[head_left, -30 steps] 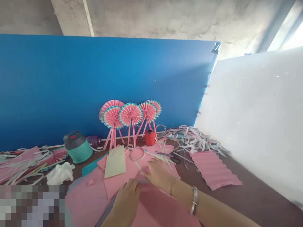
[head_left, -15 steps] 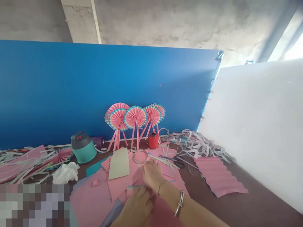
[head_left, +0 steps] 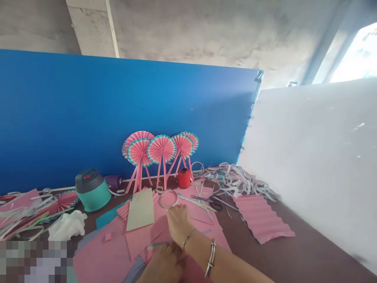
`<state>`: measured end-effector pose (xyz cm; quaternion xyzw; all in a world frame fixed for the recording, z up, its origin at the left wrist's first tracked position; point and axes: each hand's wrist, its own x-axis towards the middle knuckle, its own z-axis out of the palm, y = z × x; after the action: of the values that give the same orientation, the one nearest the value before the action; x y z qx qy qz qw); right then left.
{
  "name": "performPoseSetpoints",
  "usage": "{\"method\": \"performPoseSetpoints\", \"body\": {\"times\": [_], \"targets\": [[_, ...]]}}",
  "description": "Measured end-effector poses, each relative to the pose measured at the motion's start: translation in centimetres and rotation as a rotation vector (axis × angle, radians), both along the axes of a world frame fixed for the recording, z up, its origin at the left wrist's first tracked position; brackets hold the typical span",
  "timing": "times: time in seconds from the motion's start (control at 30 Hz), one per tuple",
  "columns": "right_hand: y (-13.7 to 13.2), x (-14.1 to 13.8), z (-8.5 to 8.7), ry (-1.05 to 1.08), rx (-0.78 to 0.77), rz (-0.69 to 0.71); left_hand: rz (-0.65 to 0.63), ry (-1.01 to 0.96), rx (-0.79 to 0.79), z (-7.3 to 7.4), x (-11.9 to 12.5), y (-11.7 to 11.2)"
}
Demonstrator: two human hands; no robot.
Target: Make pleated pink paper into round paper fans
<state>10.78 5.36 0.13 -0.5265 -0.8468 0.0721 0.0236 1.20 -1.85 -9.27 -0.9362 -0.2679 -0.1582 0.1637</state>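
Left hand (head_left: pixel 165 264) and right hand (head_left: pixel 179 223) curl over pink paper (head_left: pixel 140 239).

Pink paper sheets (head_left: pixel 100 251) lie flat, overlapping at odd angles, on the brown bench (head_left: pixel 297 269), spreading from its near side toward the far edge and well apart from its right edge. A darker-looking pink sheet (head_left: pixel 193 271) lies nearest, mostly hidden. Over the sheets runs a narrow, pale bluish strip (head_left: pixel 158 245), straight, roughly along the far edge's direction, its right part covered.
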Motion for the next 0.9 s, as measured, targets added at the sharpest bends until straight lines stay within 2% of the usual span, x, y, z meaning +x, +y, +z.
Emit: {"method": "performPoseSetpoints", "body": {"times": [0.13, 0.23, 0.33, 0.4, 0.47, 0.53, 0.63, 0.77, 0.87, 0.9], "targets": [[-0.2, 0.5, 0.6, -0.039, -0.013, -0.103, -0.038, -0.009, 0.014, -0.7, -0.5, 0.3], [0.0, 2.6, 1.3, -0.008, 0.01, -0.115, 0.004, -0.042, -0.018, -0.2, -0.8, 0.2], [1.4, 6.5, 2.1, 0.019, 0.089, -0.187, 0.03, -0.028, -0.091, 1.7, -0.8, -0.5], [2.8, 9.8, 2.5, 0.021, 0.15, -0.302, 0.074, 0.015, -0.183, 3.4, -0.7, -1.0], [4.1, 12.8, 2.5, 0.02, 0.183, -0.406, 0.105, 0.052, -0.254, 4.8, -0.5, -1.5], [4.9, 15.0, 2.4, 0.031, 0.178, -0.45, 0.124, 0.06, -0.305, 5.8, -0.3, -1.8], [5.1, 16.0, 2.2, 0.094, 0.181, -0.413, 0.141, 0.038, -0.343, 6.6, -0.1, -2.3], [3.5, 14.3, 2.6, 0.218, 0.148, -0.274, 0.189, 0.026, -0.391, 8.0, 0.1, -3.0], [1.1, 12.7, 2.3, 0.297, 0.011, -0.109, 0.244, 0.027, -0.454, 9.1, 0.3, -3.3], [0.2, 12.3, 2.1, 0.359, -0.087, -0.028, 0.257, 0.026, -0.481, 9.4, 0.4, -3.3]]}}
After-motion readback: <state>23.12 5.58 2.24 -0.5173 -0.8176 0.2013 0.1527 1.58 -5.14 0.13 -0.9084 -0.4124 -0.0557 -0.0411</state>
